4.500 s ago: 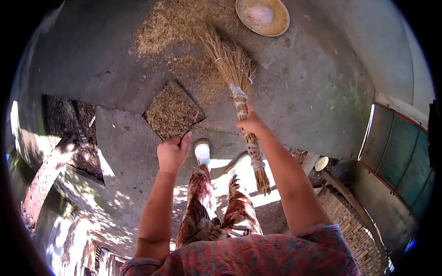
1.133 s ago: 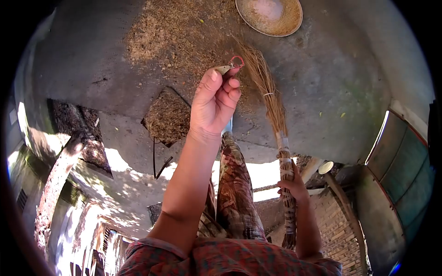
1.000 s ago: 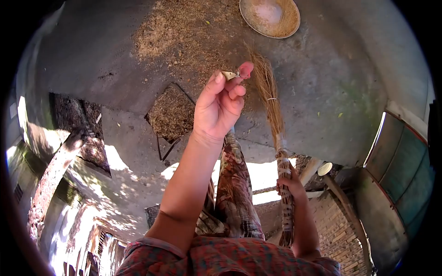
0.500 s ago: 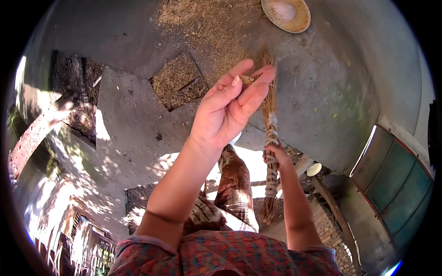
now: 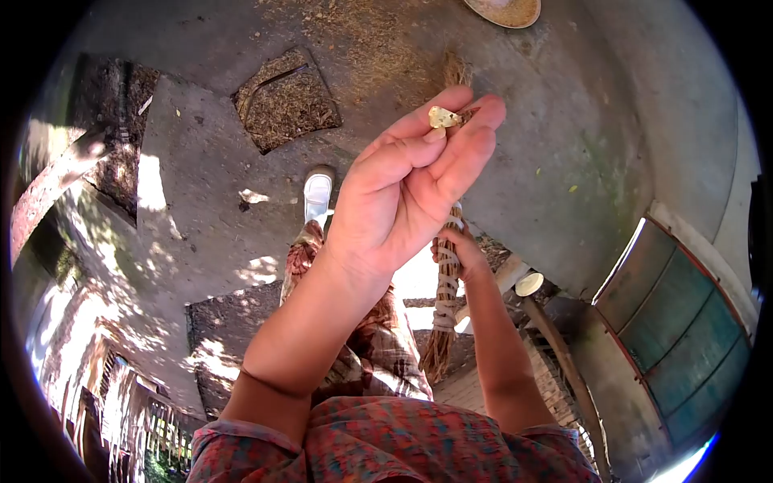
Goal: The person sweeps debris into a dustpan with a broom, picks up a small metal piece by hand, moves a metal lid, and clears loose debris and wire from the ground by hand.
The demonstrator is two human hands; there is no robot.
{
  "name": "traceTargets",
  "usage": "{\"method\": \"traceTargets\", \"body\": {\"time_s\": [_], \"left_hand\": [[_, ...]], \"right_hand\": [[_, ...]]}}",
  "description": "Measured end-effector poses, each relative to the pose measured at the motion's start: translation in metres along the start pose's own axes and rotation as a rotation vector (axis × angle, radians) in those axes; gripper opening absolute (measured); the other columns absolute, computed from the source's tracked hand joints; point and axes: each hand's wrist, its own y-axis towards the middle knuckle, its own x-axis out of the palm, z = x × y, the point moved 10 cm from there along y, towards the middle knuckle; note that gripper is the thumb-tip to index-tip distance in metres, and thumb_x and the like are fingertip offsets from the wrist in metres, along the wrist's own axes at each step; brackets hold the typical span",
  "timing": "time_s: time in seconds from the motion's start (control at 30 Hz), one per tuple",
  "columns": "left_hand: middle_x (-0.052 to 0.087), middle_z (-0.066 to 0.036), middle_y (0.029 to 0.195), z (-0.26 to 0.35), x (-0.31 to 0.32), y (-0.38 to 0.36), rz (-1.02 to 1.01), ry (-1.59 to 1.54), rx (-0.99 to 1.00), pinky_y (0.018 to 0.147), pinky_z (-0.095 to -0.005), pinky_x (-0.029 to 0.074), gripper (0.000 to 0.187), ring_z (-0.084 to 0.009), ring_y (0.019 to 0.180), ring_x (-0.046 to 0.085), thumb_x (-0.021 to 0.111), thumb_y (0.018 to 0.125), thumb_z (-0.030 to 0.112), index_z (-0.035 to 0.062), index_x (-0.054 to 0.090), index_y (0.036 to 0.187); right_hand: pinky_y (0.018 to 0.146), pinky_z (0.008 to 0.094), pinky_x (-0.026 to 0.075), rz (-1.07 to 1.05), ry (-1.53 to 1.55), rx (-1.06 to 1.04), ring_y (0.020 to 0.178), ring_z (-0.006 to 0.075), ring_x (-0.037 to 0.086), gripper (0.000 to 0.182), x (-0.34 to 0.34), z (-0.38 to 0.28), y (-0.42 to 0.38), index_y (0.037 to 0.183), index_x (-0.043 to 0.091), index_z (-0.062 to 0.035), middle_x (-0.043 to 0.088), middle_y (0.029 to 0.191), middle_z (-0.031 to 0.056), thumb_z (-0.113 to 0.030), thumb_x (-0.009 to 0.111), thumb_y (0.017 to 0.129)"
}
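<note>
Raised palm-up in the middle of the view, my left hand (image 5: 386, 193) has its fingers curled and its thumb pressed toward them. Between thumb and fingertips sits a small pale-yellow piece (image 5: 442, 117), with a reddish-brown bit next to it; its kind I cannot tell. My right hand (image 5: 465, 251), lower and to the right, is wrapped around the bound handle of a straw broom (image 5: 445, 310). The broom's bristles show beyond my left fingers, while my left hand hides its middle.
A shallow round tray (image 5: 509, 11) lies at the top edge. Chaff (image 5: 354, 36) is scattered over the concrete floor, near a square patch of debris (image 5: 290, 105). My shoe (image 5: 317, 193) is on the floor. A pale bowl (image 5: 529, 284), a log (image 5: 568, 354) and a green panel (image 5: 684, 322) are at right.
My left fingers have shifted slightly and now show the pale-yellow piece more plainly. One shoe has come into view as the camera moved forward. My right hand keeps its hold on the broom.
</note>
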Motion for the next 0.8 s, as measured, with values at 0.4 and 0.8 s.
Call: {"method": "traceTargets", "body": {"time_s": [0.4,0.8], "left_hand": [[0.027,-0.035,0.138,-0.021,-0.012,-0.014,0.121,0.300,0.106,0.111,-0.0392,0.031,0.044,-0.0347,0.131,0.033,0.032,0.088,-0.007,-0.0149,0.028,0.131],[0.035,-0.029,0.137,-0.033,-0.018,-0.017,0.186,0.718,0.167,0.105,-0.0418,0.039,0.044,-0.0345,0.128,0.038,0.038,0.090,-0.003,-0.0086,0.032,0.134]], "right_hand": [[0.045,0.0348,0.051,-0.047,-0.004,-0.002,0.060,0.0232,0.059,0.067,-0.015,-0.005,-0.004,0.131,0.024,-0.0101,0.055,0.078,0.0137,-0.004,0.063,0.076],[0.058,0.0310,0.053,-0.325,0.680,0.073,0.078,0.0205,0.058,0.035,-0.019,-0.003,-0.039,0.114,0.045,-0.0012,0.057,0.098,0.0157,-0.015,0.058,0.084]]}}
